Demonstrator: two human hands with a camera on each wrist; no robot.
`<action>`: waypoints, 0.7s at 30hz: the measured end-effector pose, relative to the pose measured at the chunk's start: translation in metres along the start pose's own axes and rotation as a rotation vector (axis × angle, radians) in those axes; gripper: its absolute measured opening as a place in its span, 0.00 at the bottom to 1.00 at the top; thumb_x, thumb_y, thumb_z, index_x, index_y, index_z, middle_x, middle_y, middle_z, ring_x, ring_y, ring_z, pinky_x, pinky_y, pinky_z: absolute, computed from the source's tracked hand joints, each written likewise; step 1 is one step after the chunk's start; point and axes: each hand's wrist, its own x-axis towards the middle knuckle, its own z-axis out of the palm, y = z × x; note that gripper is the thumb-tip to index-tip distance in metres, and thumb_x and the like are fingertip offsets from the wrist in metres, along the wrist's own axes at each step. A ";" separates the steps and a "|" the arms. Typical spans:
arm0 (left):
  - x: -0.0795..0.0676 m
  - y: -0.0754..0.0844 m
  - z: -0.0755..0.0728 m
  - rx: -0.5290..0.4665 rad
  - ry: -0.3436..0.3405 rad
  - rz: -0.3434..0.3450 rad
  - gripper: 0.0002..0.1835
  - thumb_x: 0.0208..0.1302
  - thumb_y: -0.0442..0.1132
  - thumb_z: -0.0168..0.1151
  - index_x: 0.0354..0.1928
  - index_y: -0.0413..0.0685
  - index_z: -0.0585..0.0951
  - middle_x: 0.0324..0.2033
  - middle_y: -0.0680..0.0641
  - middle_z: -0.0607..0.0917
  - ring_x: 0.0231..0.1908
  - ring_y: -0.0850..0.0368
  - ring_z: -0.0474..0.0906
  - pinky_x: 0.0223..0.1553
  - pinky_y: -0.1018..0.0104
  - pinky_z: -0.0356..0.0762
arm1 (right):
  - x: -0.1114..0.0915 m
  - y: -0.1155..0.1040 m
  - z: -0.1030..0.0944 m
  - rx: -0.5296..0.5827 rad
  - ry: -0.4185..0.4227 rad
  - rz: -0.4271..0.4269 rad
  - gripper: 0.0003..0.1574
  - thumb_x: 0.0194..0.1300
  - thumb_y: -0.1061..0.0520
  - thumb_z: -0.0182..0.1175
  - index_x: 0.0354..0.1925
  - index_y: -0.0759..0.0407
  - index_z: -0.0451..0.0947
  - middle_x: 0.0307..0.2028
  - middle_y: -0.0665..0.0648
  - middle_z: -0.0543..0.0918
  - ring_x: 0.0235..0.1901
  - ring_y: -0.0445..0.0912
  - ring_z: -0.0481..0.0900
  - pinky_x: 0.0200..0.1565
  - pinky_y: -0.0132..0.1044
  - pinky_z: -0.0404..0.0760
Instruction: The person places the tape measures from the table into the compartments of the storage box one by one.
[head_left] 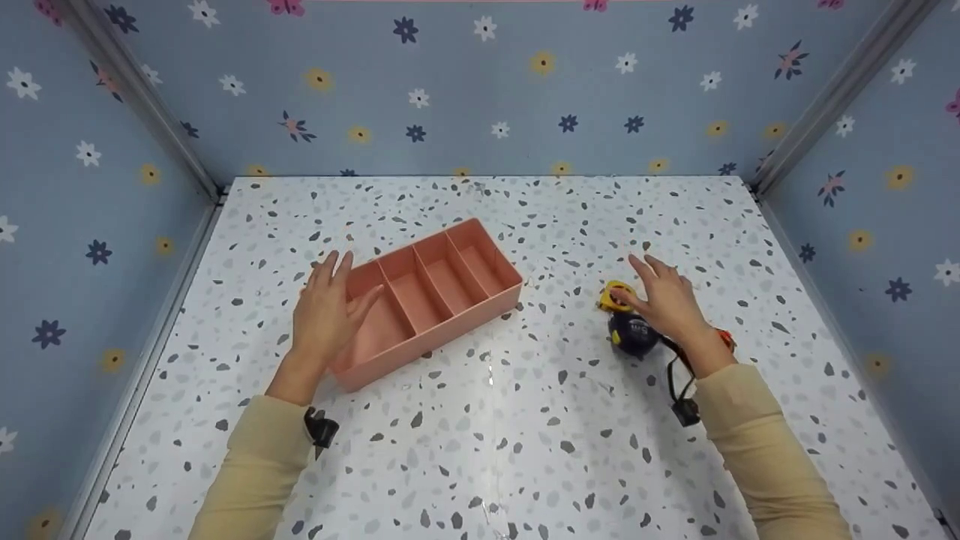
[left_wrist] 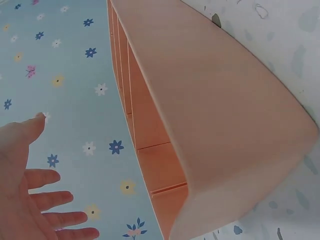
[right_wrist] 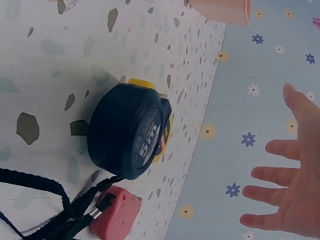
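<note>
Hovering spread-fingered, holding nothing: left hand (head_left: 321, 311) at left end of pink box (head_left: 435, 336), right hand (head_left: 669, 301) near navy tape measure (head_left: 632, 334), right of box. Box sits base-down, presumably leaving compartments (head_left: 420, 298) reachable.

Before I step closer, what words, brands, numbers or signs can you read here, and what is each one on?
"5m": on the label of the dark blue tape measure.
Smaller print on that label: too blurred to read.
Yellow tape measure: markings too small and blurred to read.
Red case: no readable text.
Pink divided box: none visible.
</note>
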 end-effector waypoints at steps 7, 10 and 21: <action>-0.011 -0.009 0.001 -0.033 0.033 -0.011 0.37 0.60 0.56 0.52 0.63 0.37 0.60 0.61 0.34 0.59 0.60 0.38 0.54 0.52 0.41 0.63 | -0.008 0.005 0.008 0.028 -0.002 -0.004 0.45 0.60 0.37 0.50 0.65 0.61 0.53 0.61 0.71 0.56 0.58 0.66 0.54 0.55 0.65 0.53; -0.015 -0.011 0.001 -0.041 0.049 -0.015 0.36 0.60 0.55 0.52 0.62 0.36 0.61 0.60 0.34 0.60 0.60 0.38 0.55 0.50 0.41 0.66 | -0.012 0.008 0.012 0.029 0.000 -0.004 0.45 0.60 0.37 0.50 0.65 0.62 0.54 0.61 0.71 0.57 0.58 0.66 0.56 0.55 0.64 0.55; -0.031 -0.026 0.010 -0.116 0.197 0.017 0.31 0.56 0.46 0.60 0.56 0.33 0.68 0.53 0.33 0.68 0.53 0.39 0.64 0.44 0.44 0.72 | -0.023 0.014 0.024 0.086 0.034 -0.058 0.44 0.58 0.38 0.54 0.63 0.62 0.58 0.58 0.70 0.62 0.56 0.64 0.60 0.54 0.61 0.59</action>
